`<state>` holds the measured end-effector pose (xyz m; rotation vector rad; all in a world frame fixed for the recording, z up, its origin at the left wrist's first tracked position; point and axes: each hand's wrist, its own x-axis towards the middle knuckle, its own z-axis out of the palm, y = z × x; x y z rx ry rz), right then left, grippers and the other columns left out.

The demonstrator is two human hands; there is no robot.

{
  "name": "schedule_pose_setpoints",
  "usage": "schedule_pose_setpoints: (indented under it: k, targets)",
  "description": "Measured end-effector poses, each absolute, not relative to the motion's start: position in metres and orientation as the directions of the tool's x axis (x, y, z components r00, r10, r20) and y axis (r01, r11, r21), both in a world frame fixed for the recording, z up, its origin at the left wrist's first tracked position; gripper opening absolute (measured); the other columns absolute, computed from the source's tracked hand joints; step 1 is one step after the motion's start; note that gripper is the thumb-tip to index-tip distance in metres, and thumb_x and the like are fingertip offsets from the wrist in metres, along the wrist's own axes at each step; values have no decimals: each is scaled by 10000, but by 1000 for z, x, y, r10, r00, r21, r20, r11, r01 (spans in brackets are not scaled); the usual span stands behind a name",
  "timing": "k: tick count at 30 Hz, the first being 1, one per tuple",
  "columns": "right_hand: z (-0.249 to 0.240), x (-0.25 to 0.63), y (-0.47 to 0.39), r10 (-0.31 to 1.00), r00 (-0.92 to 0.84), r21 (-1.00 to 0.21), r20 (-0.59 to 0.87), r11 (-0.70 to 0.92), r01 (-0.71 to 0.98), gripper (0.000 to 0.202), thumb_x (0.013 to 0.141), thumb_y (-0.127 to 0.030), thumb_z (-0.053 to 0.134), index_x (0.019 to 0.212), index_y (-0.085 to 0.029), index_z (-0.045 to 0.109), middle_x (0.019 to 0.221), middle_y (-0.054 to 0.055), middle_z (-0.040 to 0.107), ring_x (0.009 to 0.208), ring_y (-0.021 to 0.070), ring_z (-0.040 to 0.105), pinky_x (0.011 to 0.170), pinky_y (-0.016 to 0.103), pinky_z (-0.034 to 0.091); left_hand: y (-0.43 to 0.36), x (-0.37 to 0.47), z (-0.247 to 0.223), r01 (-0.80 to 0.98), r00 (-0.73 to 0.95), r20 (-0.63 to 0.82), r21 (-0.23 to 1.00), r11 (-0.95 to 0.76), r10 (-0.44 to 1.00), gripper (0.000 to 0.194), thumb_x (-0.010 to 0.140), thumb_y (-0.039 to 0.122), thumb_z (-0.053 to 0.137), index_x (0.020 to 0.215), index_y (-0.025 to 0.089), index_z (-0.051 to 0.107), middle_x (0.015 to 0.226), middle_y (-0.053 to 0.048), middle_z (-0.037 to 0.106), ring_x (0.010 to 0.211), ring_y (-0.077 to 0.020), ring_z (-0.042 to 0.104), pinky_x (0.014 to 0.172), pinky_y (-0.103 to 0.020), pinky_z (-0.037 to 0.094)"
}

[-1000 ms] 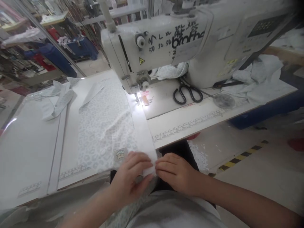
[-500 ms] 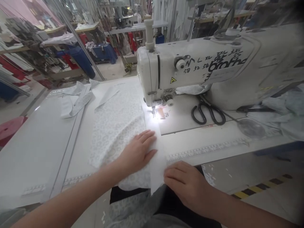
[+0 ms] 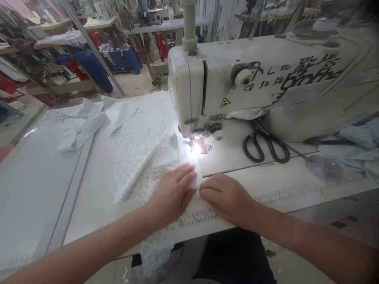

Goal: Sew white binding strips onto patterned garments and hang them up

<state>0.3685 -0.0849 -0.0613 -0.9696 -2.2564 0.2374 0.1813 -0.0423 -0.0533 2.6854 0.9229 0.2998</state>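
Patterned fabric (image 3: pixel 139 146) under and left of half-curled hands (image 3: pixel 173 191), pinching its white edge (image 3: pixel 193 167).

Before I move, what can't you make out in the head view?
All in the head view:
Presser foot: needle lost in glare.
Scissors: blades hidden behind the machine.
The machine: right end cut off by frame edge.
Right hand: thumb hidden, grip unclear.
Cloth: partly hidden under left hand.

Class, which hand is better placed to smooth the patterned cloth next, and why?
Probably the left: the left hand lies over the patterned cloth, while the right hand sits by the white strip's right edge, farther from that cloth.
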Motion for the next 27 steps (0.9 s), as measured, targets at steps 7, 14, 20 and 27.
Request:
schedule_pose_setpoints:
  k: [7,14,20,27]
  targets:
    - [-59,373,-50,704,-520,-367,483,703,609,303,900,-96,354,721,-134,596,730,71,625,688,179,526,622,302,431,7,174,-52,486,828,123,331,-809,548,351,888,321,448,1194,150,435,1346,-130,423,1278,-254,345,1030,-475,360]
    - [-67,374,-15,688,-517,-303,510,706,640,337,909,-113,339,684,-145,588,702,47,617,657,162,517,616,281,408,44,176,-52,493,816,155,314,-811,556,383,858,324,500,1194,157,419,1279,-133,453,1208,-258,408,979,-461,405]
    - [-71,378,2,697,-554,-303,456,707,639,289,922,-134,380,770,-152,625,845,41,659,711,167,548,657,306,419,47,177,-44,443,855,135,312,-841,500,271,889,316,462,1109,173,526,1123,-94,567,1095,-234,506,926,-437,461]
    - [-68,386,-9,655,-563,-259,503,736,625,227,921,-150,388,976,-158,608,926,69,630,855,203,549,745,358,443,21,170,-50,406,849,167,402,-821,502,315,934,218,353,1213,214,499,1265,-47,533,1219,-202,442,1011,-410,428]
